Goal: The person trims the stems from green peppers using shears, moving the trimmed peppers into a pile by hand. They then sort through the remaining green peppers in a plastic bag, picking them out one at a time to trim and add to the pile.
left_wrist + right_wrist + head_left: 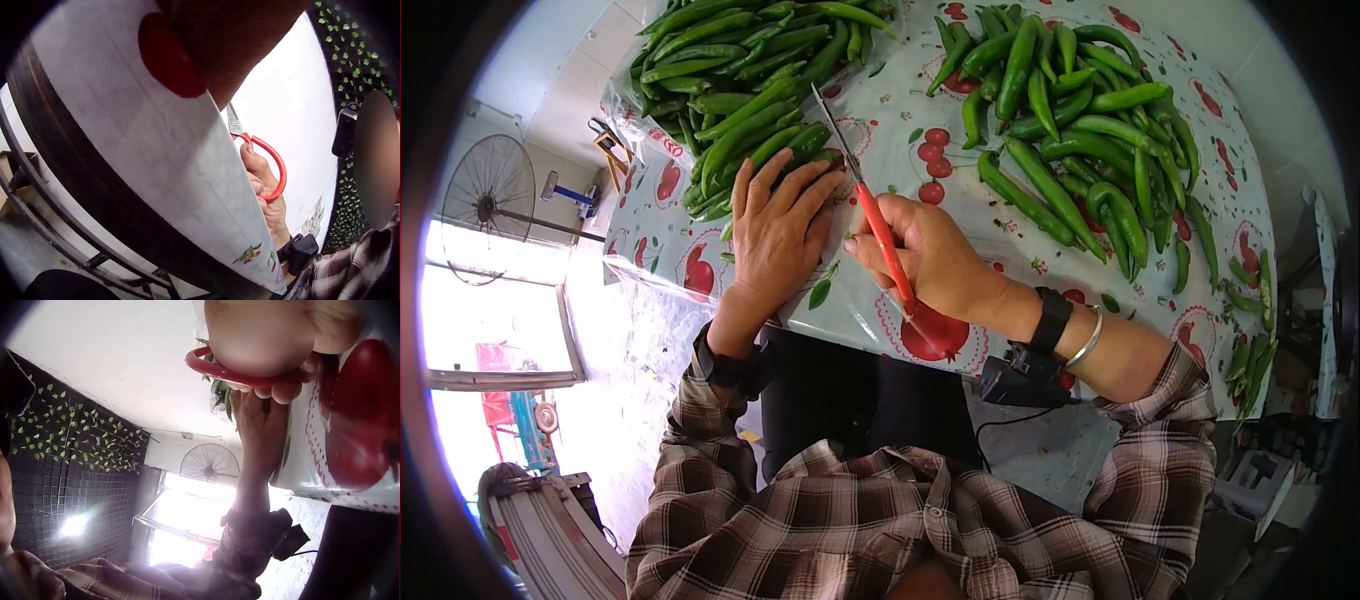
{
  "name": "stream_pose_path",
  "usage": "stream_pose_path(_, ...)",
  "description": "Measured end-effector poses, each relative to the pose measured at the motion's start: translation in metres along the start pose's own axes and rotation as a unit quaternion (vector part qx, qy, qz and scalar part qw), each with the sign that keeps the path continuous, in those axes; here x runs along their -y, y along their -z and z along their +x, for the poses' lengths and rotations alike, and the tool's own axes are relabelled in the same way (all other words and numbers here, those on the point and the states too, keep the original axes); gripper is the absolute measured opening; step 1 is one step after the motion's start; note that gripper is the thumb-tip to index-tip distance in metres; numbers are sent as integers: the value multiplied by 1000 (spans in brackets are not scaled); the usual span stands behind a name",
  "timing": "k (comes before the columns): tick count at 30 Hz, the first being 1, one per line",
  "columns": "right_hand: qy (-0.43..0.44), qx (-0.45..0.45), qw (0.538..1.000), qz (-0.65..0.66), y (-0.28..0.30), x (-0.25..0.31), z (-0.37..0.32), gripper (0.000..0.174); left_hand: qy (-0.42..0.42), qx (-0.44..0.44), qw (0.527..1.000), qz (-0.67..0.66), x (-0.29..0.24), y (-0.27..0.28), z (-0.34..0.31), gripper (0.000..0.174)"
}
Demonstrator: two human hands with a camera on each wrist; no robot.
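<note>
In the head view my right hand (935, 255) grips a pair of scissors (882, 232) by the red handles. The blades run forward and up to the left, nearly closed, with the tip beside the left pile of green chili peppers (745, 75). My left hand (780, 225) lies palm down, its fingers extended over the near end of that pile and the tips on the peppers. In the right wrist view a red handle loop (240, 376) curves around the right hand's fingers. The left wrist view shows the scissors' pivot, with the left fingers out of sight.
A second pile of green chili peppers (1090, 130) covers the table's right half. A cherry-patterned plastic cloth (850, 310) spans the table, with a clear plastic bag (625, 105) under the left pile. A few small peppers (1252, 365) lie at the right edge. A fan (485, 205) stands at left.
</note>
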State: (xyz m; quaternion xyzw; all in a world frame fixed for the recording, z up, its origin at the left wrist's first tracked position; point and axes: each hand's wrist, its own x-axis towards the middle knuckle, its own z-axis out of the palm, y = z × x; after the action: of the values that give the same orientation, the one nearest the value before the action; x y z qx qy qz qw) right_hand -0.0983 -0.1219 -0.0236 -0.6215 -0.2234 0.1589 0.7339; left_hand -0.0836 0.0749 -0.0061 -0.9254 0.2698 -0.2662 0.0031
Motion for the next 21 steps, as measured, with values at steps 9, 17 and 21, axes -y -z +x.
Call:
stream_pose_path(9, -23, -7, 999, 24, 0, 2, -1, 19, 4, -2, 1000, 2, 0, -1, -1, 41)
stream_pose_path(17, -3, 12, 1000, 25, 0, -3, 0, 13, 8, -2, 1000, 3, -1, -1, -1, 41)
stream_pose_path(21, -3, 15, 998, 56, 0, -2, 0, 13, 10, 0, 1000, 3, -1, -2, -1, 41)
